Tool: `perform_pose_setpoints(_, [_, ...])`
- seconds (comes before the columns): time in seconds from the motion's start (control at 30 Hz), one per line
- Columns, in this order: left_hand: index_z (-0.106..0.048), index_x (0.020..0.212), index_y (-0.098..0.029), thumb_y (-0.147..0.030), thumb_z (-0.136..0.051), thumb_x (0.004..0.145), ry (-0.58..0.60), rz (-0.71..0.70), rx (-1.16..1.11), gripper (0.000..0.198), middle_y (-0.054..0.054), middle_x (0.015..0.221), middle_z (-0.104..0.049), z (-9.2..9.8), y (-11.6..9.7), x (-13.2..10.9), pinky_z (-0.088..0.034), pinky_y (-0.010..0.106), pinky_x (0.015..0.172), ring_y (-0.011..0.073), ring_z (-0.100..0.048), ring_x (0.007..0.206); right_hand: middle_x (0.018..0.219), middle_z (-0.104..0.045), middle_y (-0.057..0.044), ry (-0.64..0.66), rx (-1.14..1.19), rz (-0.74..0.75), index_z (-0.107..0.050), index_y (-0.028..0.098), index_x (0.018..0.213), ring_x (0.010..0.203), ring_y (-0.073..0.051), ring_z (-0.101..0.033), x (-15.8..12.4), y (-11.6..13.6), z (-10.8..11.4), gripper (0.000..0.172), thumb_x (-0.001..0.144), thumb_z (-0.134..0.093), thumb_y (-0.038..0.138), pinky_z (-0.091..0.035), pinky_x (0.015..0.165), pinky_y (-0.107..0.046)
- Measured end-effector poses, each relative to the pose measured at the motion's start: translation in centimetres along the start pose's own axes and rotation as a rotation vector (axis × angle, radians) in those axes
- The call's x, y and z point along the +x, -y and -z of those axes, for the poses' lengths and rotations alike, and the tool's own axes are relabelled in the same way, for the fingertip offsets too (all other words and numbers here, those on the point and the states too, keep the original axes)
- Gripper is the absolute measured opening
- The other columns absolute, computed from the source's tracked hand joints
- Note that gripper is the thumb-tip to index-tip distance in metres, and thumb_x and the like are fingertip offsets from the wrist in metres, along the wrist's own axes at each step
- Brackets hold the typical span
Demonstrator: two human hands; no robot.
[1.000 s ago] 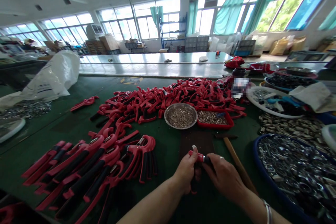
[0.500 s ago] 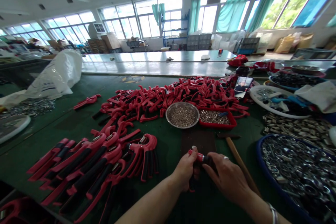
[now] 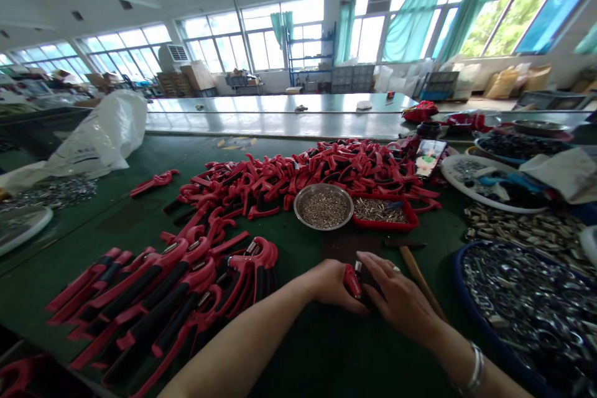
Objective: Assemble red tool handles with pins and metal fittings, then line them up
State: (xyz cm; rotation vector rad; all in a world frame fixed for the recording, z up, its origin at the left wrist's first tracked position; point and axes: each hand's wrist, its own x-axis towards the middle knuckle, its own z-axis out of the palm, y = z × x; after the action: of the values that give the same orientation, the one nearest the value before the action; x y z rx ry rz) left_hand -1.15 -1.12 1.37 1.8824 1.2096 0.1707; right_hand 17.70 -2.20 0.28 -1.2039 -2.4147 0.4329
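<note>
My left hand (image 3: 333,284) and my right hand (image 3: 398,291) close together around a small red handle piece (image 3: 353,282) with a metal tip at its top end. Its lower part is hidden by my fingers. My hands rest just above a dark mat (image 3: 347,249) on the green work table (image 3: 116,224). Left of my left hand lie red and black hand grippers with coil springs (image 3: 186,286), and a larger heap of them (image 3: 303,180) lies beyond. A wooden hammer handle (image 3: 417,270) sits just beyond my right hand.
A steel bowl of small metal pieces (image 3: 323,206) and a red tray of metal pins (image 3: 385,214) stand ahead. To the right are a blue basin of metal rings (image 3: 466,267), a phone (image 3: 428,157) and a white tray (image 3: 485,196). A white plastic sack (image 3: 97,137) lies far left.
The red piece has turned from lying sideways to nearly upright, its metal tip now on top. My hands have dropped lower and my left hand has flattened around it.
</note>
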Motion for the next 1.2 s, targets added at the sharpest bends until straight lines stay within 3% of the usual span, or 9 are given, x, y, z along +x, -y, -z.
perform_pose_setpoints(0.1, [-0.062,0.070,-0.020,-0.061,-0.067,0.047,0.018,0.057,0.291,0.048,-0.003,0.062,-0.057,1.2,-1.1,1.6,-0.037,0.021,0.051,0.0123,-0.052,0.057,0.118,-0.056,-0.010,0.067,-0.203,0.121,-0.051,0.018,0.118,0.106,-0.021,-0.052,1.5,-1.6,0.3,0.036,0.084,-0.041,0.019,-0.041,0.091,-0.036])
perform_pose_setpoints(0.23, [-0.060,0.099,-0.020,-0.070,-0.059,0.049,-0.207,0.108,0.607,0.071,0.007,0.094,-0.060,1.6,-1.6,2.8,-0.044,0.031,0.070,0.0234,-0.056,0.084,0.096,-0.063,-0.011,-0.041,-0.359,-0.048,-0.061,0.015,0.099,0.088,-0.021,-0.059,2.5,-2.5,-0.6,0.026,0.086,-0.041,0.025,-0.048,0.074,-0.031])
perform_pose_setpoints(0.37, [-0.048,0.121,-0.026,-0.077,-0.050,0.055,-0.358,0.145,0.744,0.082,0.012,0.116,-0.051,1.8,-0.8,2.1,-0.039,0.042,0.082,0.0313,-0.045,0.106,0.095,-0.062,-0.009,-0.085,-0.371,-0.126,-0.063,0.018,0.095,0.081,-0.018,-0.060,1.8,-2.5,-0.8,0.031,0.089,-0.036,0.033,-0.047,0.067,-0.028])
perform_pose_setpoints(0.5, [-0.057,0.111,-0.025,-0.081,-0.046,0.054,-0.352,0.066,0.744,0.081,0.011,0.105,-0.058,3.6,-0.8,1.9,-0.040,0.039,0.079,0.0300,-0.050,0.098,0.098,-0.062,-0.009,-0.113,-0.451,-0.264,-0.062,0.020,0.099,0.084,-0.021,-0.060,-0.9,-4.4,1.4,0.033,0.087,-0.038,0.038,-0.048,0.066,-0.030])
perform_pose_setpoints(0.57, [-0.062,0.103,-0.025,-0.072,-0.042,0.069,-0.436,0.044,0.698,0.062,0.008,0.100,-0.060,4.9,-1.4,3.3,-0.041,0.034,0.078,0.0255,-0.053,0.093,0.098,-0.063,-0.012,-0.112,-0.532,-0.395,-0.061,0.017,0.099,0.081,-0.024,-0.061,-2.8,-5.9,2.5,0.035,0.086,-0.036,0.038,-0.048,0.066,-0.035])
perform_pose_setpoints(0.67, [-0.063,0.103,-0.028,-0.044,-0.036,0.087,-0.502,0.091,0.635,0.035,0.004,0.104,-0.061,6.7,-2.7,7.5,-0.042,0.030,0.078,0.0203,-0.055,0.095,0.092,-0.065,-0.014,0.000,-0.521,-0.500,-0.062,0.016,0.093,0.073,-0.026,-0.063,-5.5,-7.6,2.6,0.034,0.084,-0.037,0.037,-0.049,0.060,-0.039])
perform_pose_setpoints(0.8, [-0.066,0.098,-0.022,-0.027,-0.052,0.079,-0.385,0.145,0.636,0.024,0.009,0.103,-0.064,7.9,-4.2,13.9,-0.044,0.032,0.079,0.0232,-0.057,0.096,0.096,-0.065,-0.014,0.014,-0.452,-0.476,-0.059,0.015,0.100,0.076,-0.026,-0.064,-7.1,-7.6,0.6,0.033,0.083,-0.039,0.035,-0.050,0.062,-0.038])
perform_pose_setpoints(0.9, [-0.068,0.092,-0.017,-0.020,-0.055,0.076,-0.367,0.153,0.630,0.021,0.012,0.100,-0.064,7.8,-4.4,16.3,-0.045,0.033,0.078,0.0241,-0.059,0.093,0.103,-0.063,-0.016,-0.055,-0.478,-0.467,-0.054,0.011,0.108,0.081,-0.026,-0.063,-7.2,-7.2,-0.5,0.037,0.085,-0.036,0.034,-0.051,0.065,-0.038])
perform_pose_setpoints(1.2, [-0.062,0.095,-0.025,-0.043,-0.050,0.080,-0.487,0.126,0.500,0.027,0.002,0.100,-0.064,8.4,-2.1,14.6,-0.043,0.025,0.077,0.0165,-0.057,0.091,0.103,-0.062,-0.017,-0.089,-0.475,-0.424,-0.052,0.009,0.109,0.083,-0.026,-0.063,-7.2,-7.9,-0.8,0.038,0.085,-0.036,0.035,-0.050,0.072,-0.038])
